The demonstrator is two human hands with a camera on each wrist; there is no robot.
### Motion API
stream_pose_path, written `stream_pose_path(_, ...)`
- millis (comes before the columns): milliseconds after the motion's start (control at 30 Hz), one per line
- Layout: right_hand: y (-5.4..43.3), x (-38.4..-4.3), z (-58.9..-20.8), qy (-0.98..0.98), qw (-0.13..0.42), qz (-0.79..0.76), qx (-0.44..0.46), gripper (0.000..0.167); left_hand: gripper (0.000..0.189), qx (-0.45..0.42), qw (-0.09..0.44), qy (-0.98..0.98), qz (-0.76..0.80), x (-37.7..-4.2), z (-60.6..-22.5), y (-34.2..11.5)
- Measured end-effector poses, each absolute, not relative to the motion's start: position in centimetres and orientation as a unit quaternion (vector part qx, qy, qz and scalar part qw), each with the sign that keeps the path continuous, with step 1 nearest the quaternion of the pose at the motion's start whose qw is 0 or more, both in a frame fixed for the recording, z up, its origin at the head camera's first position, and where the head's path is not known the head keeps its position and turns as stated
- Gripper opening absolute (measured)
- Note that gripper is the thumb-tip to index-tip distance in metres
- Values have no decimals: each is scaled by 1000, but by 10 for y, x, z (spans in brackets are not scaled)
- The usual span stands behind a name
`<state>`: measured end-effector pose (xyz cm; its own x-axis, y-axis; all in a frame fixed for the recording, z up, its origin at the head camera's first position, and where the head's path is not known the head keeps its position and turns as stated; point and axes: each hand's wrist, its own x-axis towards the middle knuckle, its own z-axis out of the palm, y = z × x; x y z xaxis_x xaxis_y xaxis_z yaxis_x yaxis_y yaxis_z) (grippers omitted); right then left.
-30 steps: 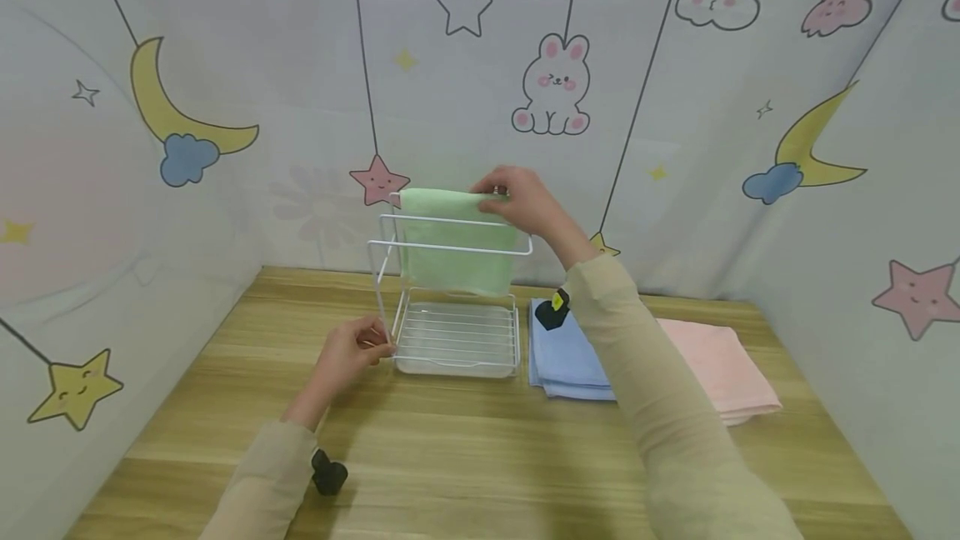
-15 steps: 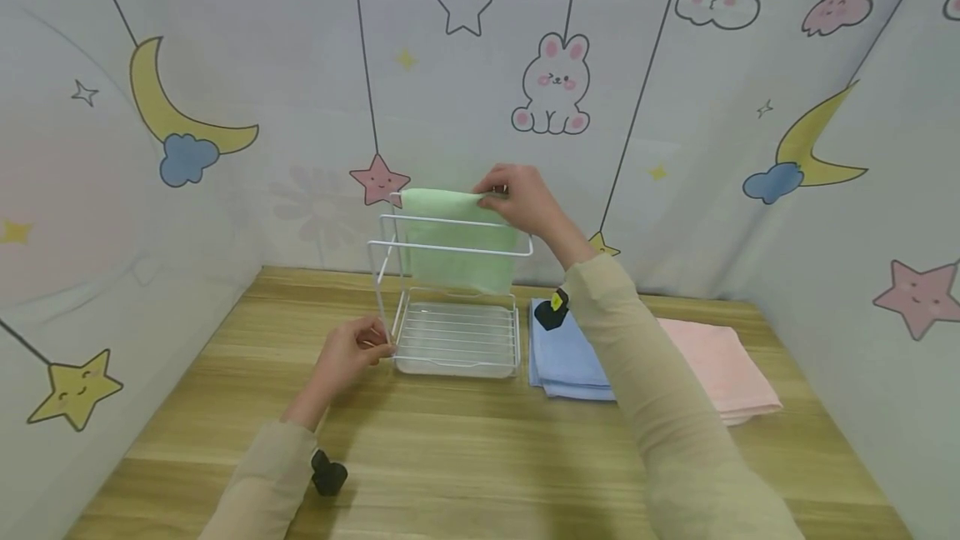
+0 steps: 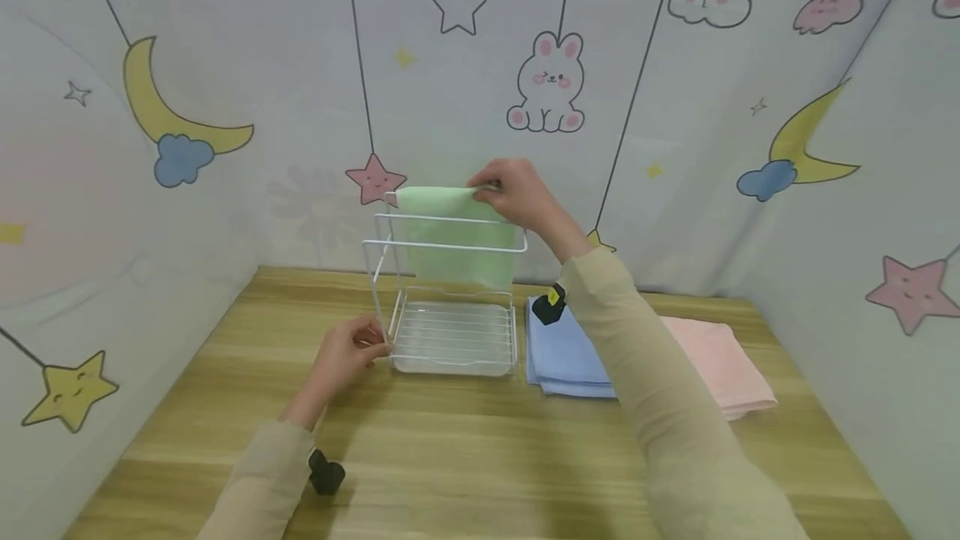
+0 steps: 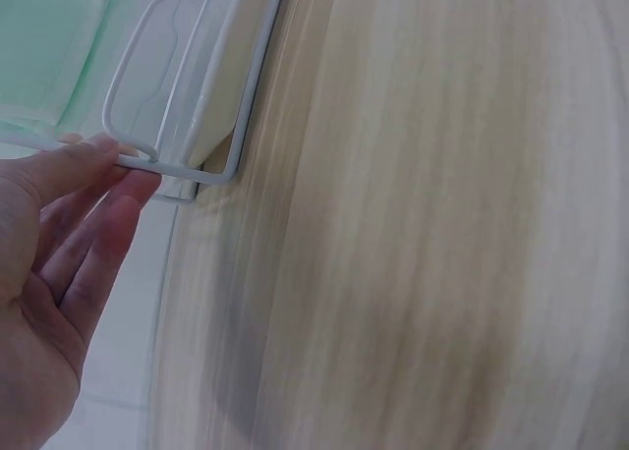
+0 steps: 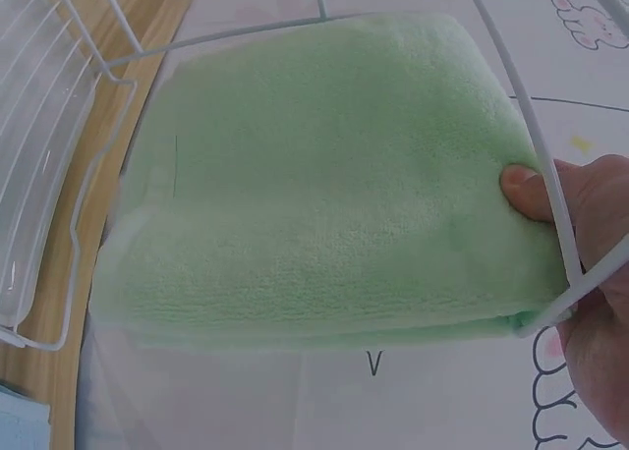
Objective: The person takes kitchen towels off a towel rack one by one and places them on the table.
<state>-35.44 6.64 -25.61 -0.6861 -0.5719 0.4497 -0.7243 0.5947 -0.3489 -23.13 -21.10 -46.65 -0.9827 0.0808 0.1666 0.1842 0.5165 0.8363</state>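
Note:
A white wire rack with several raised bars stands on the wooden table. Over its rearmost bar hangs a pale green towel, folded and fuzzy in the right wrist view. My right hand pinches the towel's top edge near the bar's right end; its thumb presses on the near face. Low on the rack's left side, my left hand pinches the upright wire between thumb and fingertips, as the left wrist view shows at the wire frame.
A clear tray sits in the rack's base under a wire grid. To the right lie a folded blue towel and a folded pink towel, partly behind my right forearm. Printed curtain walls enclose the table at back and sides.
My right hand has risen slightly at the towel's top edge, and the towel's lower edge hangs a little higher. The left hand keeps its hold on the rack. The head view has shifted slightly.

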Motion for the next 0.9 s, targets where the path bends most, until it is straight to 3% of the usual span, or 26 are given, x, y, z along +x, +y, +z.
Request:
stream_pose_path(300,73,-351,-240,-889,149,252,352,18,15,-75,45,-863,-498,-231,-471,-212)
stream_pose_path(900,83,-322,-139,-876,229,232,355,19,15,-71,51,-868,-489,-232,-468,-212)
